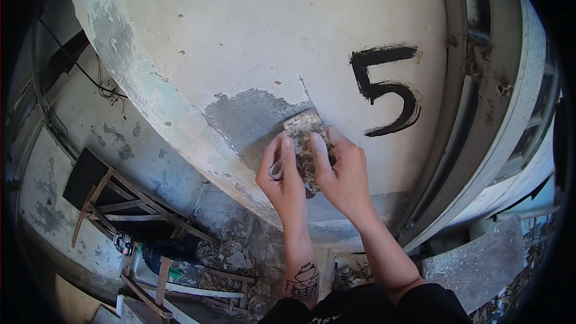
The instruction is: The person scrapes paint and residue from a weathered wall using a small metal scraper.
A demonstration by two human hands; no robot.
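Observation:
Both my hands grip a flat, mottled brown-grey scraper [303, 122] with a worn, rusty-looking surface. Its squared upper end lies against the painted wall [240, 42], at the right edge of a bare grey patch [240, 117]. My left hand [281, 171] is closed around the left side, thumb laid along the face. On the right side, my right hand [343, 168] presses its thumb on the face with the fingers bent behind. A small pale loop [276, 170] shows by my left fingers; I cannot tell what it is. My hands hide much of the scraper's lower part.
A black painted figure [390, 90] marks the wall right of my hands. Further right runs a weathered frame [480, 126]. Broken wooden furniture [138, 204] and rubble [234, 255] lie at lower left. A grey slab [477, 264] leans at lower right.

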